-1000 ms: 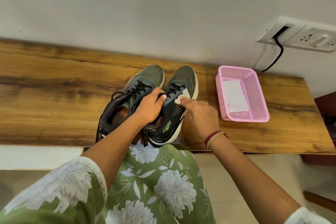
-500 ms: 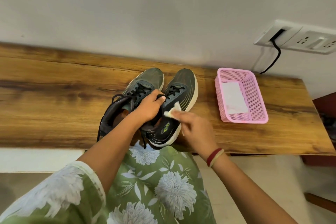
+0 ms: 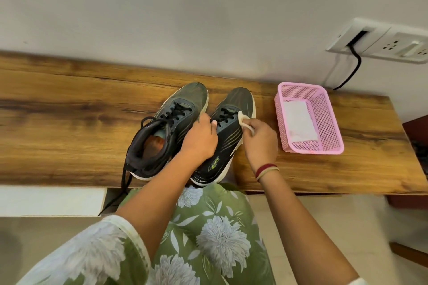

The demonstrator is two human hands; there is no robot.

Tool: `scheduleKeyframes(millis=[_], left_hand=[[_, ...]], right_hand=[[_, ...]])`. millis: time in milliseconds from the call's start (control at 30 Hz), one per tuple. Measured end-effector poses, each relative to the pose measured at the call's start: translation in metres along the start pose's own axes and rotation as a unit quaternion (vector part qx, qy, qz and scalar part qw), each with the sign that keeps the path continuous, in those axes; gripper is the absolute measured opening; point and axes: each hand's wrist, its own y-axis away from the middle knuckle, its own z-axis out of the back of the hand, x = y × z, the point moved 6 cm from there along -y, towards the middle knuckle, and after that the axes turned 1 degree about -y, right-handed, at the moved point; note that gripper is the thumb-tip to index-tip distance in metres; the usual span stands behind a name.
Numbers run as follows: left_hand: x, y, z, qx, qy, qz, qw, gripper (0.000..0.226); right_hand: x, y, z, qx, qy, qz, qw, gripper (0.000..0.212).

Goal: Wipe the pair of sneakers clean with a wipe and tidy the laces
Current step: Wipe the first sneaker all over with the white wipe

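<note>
Two dark grey sneakers with white soles stand side by side on the wooden shelf (image 3: 69, 122), toes toward the wall. My left hand (image 3: 201, 139) grips the collar and tongue of the right sneaker (image 3: 234, 109). My right hand (image 3: 259, 139) pinches a small white wipe (image 3: 243, 120) against that sneaker's upper, beside its black laces. The left sneaker (image 3: 176, 111) stands untouched, and one of its black laces (image 3: 120, 192) hangs over the shelf's front edge.
A pink mesh basket (image 3: 324, 120) with a white wipe lying in it sits on the shelf right of the sneakers. A wall socket (image 3: 384, 41) with a black cable is mounted above it. My green floral clothing fills the lower view.
My right hand slid the wipe from mid-side of the right sneaker up toward the laces near the toe. My left hand kept its hold on that sneaker.
</note>
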Motion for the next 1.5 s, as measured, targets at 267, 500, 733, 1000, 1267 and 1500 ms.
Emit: scheduleKeyframes(millis=[267,500,733,1000,1267,1500], left_hand=[[-0.002,-0.003,-0.001,-0.002,-0.034,-0.021,0.999,0.054],[-0.011,0.002,0.003,-0.045,-0.092,-0.057,0.993,0.035],[-0.004,-0.002,0.008,-0.028,-0.072,-0.047,0.996,0.038],[0.004,-0.008,0.018,0.015,-0.016,-0.038,0.999,0.044],[0.008,-0.009,0.017,0.032,-0.007,-0.041,0.999,0.040],[0.009,-0.010,0.019,0.039,0.007,-0.041,0.998,0.051]], right_hand=[[0.013,0.052,-0.013,0.016,0.043,0.111,0.993,0.038],[0.001,0.021,0.001,0.027,0.222,0.216,0.950,0.045],[0.014,0.051,-0.012,0.090,0.191,0.280,0.936,0.045],[0.029,0.055,-0.013,0.096,0.198,0.365,0.905,0.049],[0.032,0.057,-0.011,0.090,0.199,0.379,0.899,0.052],[0.026,0.037,0.005,0.077,0.179,0.326,0.925,0.050]])
